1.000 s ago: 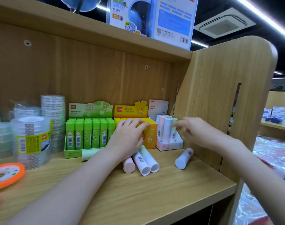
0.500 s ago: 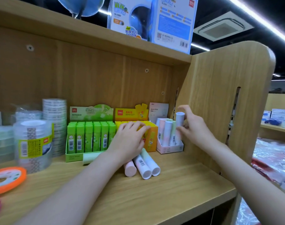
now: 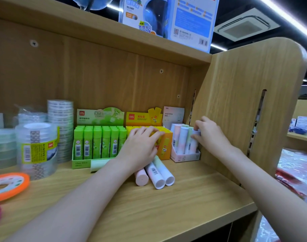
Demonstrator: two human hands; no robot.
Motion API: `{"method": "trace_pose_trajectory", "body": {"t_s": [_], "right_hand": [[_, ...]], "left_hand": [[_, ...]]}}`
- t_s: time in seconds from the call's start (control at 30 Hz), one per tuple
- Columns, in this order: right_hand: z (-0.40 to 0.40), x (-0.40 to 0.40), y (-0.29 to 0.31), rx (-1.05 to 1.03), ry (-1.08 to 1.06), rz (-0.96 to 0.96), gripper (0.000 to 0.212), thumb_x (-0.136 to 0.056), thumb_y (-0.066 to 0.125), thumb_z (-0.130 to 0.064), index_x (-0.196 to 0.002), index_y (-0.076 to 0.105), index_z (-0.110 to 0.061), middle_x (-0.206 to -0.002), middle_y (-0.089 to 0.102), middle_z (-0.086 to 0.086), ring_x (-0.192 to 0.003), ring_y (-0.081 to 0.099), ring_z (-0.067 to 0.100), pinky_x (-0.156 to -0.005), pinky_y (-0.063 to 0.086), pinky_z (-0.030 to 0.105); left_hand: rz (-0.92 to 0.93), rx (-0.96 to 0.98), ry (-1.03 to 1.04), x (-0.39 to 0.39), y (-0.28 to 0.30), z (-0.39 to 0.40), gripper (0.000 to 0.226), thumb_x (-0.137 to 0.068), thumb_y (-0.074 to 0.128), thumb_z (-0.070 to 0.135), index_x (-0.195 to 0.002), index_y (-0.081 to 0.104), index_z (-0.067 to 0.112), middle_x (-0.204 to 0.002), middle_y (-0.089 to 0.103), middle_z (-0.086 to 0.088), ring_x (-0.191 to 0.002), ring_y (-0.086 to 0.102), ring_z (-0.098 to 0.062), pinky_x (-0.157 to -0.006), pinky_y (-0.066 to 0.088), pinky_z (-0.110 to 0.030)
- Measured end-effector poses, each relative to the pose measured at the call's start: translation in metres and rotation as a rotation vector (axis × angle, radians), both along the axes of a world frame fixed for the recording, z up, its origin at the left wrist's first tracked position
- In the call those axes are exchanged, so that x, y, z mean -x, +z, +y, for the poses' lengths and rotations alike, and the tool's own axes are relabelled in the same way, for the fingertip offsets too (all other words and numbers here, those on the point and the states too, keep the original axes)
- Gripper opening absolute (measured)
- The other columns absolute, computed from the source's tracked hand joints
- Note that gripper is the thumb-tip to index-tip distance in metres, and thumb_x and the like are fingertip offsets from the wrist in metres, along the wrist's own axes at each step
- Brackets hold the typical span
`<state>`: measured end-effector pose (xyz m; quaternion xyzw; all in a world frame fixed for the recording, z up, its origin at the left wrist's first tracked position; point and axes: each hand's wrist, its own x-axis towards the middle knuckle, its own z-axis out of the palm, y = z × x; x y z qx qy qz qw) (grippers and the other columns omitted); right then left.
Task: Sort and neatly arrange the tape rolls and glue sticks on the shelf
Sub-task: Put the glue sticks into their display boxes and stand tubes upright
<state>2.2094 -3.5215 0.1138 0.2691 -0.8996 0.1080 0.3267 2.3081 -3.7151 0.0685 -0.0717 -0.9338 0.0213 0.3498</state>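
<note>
My right hand (image 3: 211,135) grips a pastel glue stick (image 3: 196,132) by its top, upright in the pink display box (image 3: 185,157) beside other pastel sticks (image 3: 181,139). My left hand (image 3: 140,148) rests with straight fingers on the yellow glue stick box (image 3: 166,145). Under its wrist lie three loose pastel glue sticks (image 3: 154,175) and a pale green one (image 3: 99,165). A green box of green glue sticks (image 3: 98,143) stands to the left. Clear tape roll stacks (image 3: 36,149) fill the far left.
An orange tape roll (image 3: 8,186) lies flat at the left front of the wooden shelf (image 3: 166,212). The shelf's side panel (image 3: 245,105) rises just right of the pink box. Globe boxes (image 3: 168,18) stand on the board above.
My right hand picked a loose glue stick off the shelf, lifted it, and lowered it upright into the pink box. My left hand stayed on the yellow box.
</note>
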Motion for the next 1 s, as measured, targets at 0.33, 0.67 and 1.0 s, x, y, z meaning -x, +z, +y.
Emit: {"method": "trace_pose_trajectory", "body": {"t_s": [0.33, 0.67, 1.0], "right_hand": [[-0.004, 0.0, 0.002, -0.196, -0.076, 0.04, 0.013, -0.09, 0.053, -0.01, -0.102, 0.055, -0.004, -0.094, 0.045, 0.006, -0.089, 0.04, 0.017, -0.069, 0.03, 0.025], [-0.02, -0.082, -0.035, 0.145, 0.388, -0.452, 0.02, -0.082, 0.068, -0.035, -0.081, 0.067, -0.015, -0.08, 0.068, -0.002, -0.076, 0.06, 0.011, -0.073, 0.046, 0.025], [0.007, -0.078, -0.005, -0.333, 0.095, -0.697, 0.067, -0.083, 0.065, -0.03, -0.139, 0.029, -0.039, -0.13, 0.048, -0.004, -0.114, 0.048, 0.016, -0.091, 0.041, 0.028]], "left_hand": [[0.035, 0.011, -0.007, 0.002, -0.001, 0.0, 0.056, -0.08, 0.026, 0.029, -0.127, 0.055, 0.021, -0.123, 0.057, 0.0, -0.113, 0.053, -0.023, -0.095, 0.037, -0.039], [-0.007, -0.021, -0.008, 0.002, 0.005, -0.001, 0.049, -0.09, 0.034, 0.024, -0.138, 0.039, 0.029, -0.136, 0.044, 0.007, -0.123, 0.039, -0.017, -0.101, 0.024, -0.031], [-0.005, -0.007, 0.017, 0.0, 0.002, 0.001, 0.047, -0.093, 0.042, 0.021, -0.139, 0.037, 0.028, -0.138, 0.041, 0.006, -0.125, 0.037, -0.017, -0.102, 0.022, -0.031]]}}
